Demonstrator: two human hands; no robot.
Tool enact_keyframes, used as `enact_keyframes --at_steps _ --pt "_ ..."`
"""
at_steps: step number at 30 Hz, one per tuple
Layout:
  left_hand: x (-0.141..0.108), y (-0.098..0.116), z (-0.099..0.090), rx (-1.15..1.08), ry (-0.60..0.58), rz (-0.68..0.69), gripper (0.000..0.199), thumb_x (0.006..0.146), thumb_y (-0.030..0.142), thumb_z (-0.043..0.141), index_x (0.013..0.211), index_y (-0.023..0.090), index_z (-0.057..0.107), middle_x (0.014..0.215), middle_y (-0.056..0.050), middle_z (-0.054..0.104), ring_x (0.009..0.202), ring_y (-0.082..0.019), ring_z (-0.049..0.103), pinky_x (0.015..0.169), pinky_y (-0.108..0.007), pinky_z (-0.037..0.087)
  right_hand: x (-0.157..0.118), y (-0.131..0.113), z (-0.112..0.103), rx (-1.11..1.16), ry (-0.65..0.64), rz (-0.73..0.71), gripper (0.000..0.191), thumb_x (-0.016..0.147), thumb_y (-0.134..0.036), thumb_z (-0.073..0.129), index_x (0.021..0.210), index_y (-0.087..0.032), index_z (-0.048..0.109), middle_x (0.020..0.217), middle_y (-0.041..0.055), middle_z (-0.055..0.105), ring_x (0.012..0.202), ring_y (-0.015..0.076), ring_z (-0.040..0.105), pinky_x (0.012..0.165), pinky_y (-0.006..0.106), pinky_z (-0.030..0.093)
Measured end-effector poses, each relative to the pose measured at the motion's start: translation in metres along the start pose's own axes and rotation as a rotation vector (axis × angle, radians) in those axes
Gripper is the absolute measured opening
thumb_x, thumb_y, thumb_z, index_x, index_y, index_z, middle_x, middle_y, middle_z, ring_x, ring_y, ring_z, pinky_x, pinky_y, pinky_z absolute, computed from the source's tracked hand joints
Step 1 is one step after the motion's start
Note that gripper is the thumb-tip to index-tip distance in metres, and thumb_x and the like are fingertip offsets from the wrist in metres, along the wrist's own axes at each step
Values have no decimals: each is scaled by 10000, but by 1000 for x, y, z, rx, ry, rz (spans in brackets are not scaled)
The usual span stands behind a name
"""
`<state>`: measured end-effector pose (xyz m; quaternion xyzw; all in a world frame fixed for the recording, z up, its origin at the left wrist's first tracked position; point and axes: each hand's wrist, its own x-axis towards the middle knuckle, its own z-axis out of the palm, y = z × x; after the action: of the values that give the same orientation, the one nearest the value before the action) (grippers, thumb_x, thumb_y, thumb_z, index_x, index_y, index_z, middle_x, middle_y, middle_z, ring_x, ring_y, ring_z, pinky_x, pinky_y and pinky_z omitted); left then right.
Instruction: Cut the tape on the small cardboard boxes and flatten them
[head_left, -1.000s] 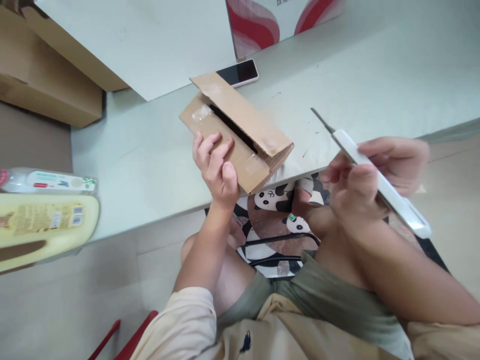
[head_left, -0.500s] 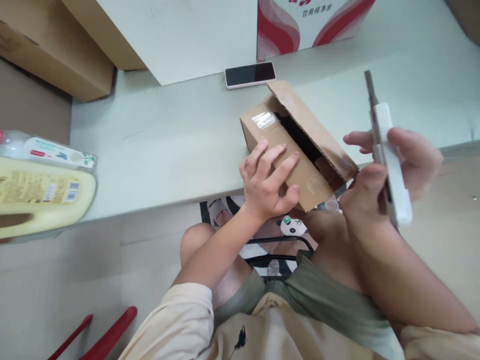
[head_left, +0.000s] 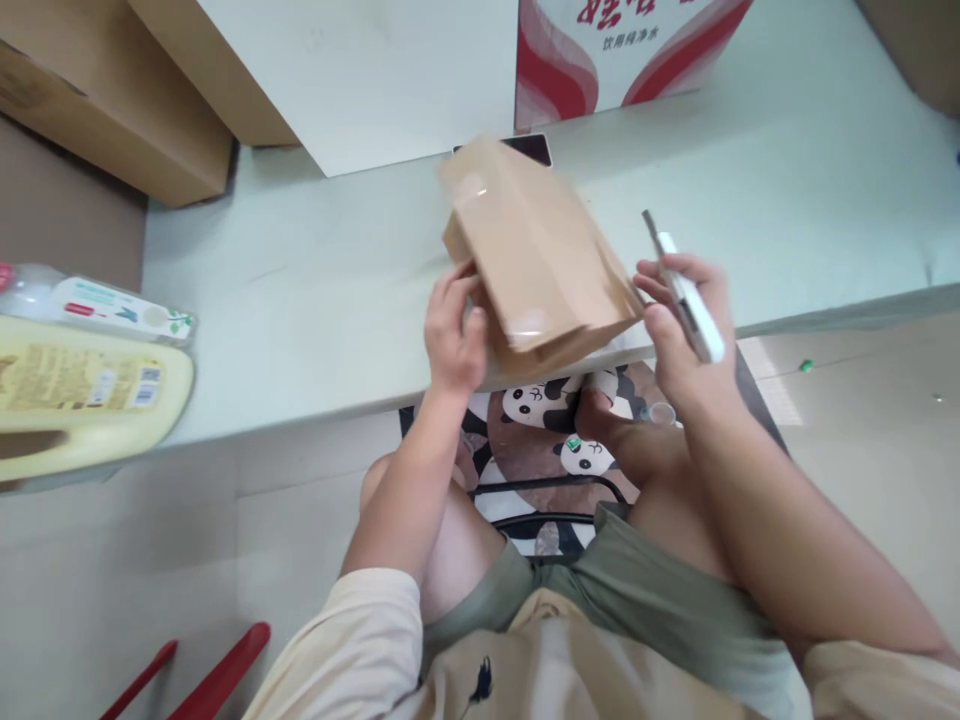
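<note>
A small brown cardboard box (head_left: 536, 240), blurred by motion, is tilted at the near edge of the pale green table (head_left: 345, 290). Shiny tape shows on its surface. My left hand (head_left: 456, 335) grips the box at its left side, the fingertips partly hidden behind it. Held in my right hand (head_left: 694, 310) is a white utility knife (head_left: 691, 312), its blade pointing up and away, just right of the box. A phone (head_left: 531, 149) lies behind the box, mostly covered by it.
A white and red carton (head_left: 622, 60) and a large white panel (head_left: 390, 80) stand at the back. Bigger brown boxes (head_left: 150, 120) are at the far left. A yellow jug (head_left: 90, 390) and a clear bottle (head_left: 97, 305) lie on the left. Red bars (head_left: 217, 675) show below.
The box has turned and shifted left, now partly covering the phone. My left hand has gone from its top to its left side. My right hand has moved left with the knife.
</note>
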<state>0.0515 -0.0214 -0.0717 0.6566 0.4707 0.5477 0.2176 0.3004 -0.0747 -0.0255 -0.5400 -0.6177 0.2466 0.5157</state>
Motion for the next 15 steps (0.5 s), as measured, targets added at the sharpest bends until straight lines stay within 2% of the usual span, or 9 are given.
enact_keyframes --at_steps 2,4,7,9,13,15 --pt "4 -12 -6 -258 -3 -285 750 904 815 288 1085 213 698 1169 -111 729 1177 -293 660 1012 -450 516 -1 -5 3 -126 -62 23 449 909 -439 605 1327 -303 512 1324 78 649 1211 287 653 1083 564 504" --pt "7 -19 -11 -453 6 -451 747 868 839 355 1110 213 684 1160 -113 728 1169 -300 671 987 -440 534 -1 -9 5 -221 -99 27 463 897 -405 611 1337 -289 528 1260 88 672 1096 291 678 1019 551 536" --pt "9 -18 -16 -550 -24 -469 684 745 732 700 1207 235 622 1260 -115 680 1239 -316 638 1014 -427 527 3 -10 6 -249 -144 13 482 888 -383 608 1353 -293 520 1229 89 682 1025 287 683 967 534 554" --pt "11 -16 -17 -557 -56 -444 748 661 653 825 1244 253 579 1298 -116 651 1261 -323 624 1024 -428 527 6 -7 3 -258 -132 -5 461 893 -380 595 1340 -295 526 1249 92 677 1061 292 678 987 536 543" --pt "14 -16 -18 -559 -63 -430 776 646 627 845 1267 267 552 1336 -119 631 1273 -330 614 1030 -442 537 17 12 -11 -363 -2 49 475 913 -383 551 1374 -290 490 1308 115 652 1189 324 638 1057 564 493" --pt "16 -17 -20 -558 -38 -446 771 641 611 844 1268 268 554 1331 -117 637 1249 -335 626 987 -436 560 23 26 -17 -492 -26 118 586 876 -374 585 1433 -255 446 1390 155 601 1286 370 578 1102 610 442"
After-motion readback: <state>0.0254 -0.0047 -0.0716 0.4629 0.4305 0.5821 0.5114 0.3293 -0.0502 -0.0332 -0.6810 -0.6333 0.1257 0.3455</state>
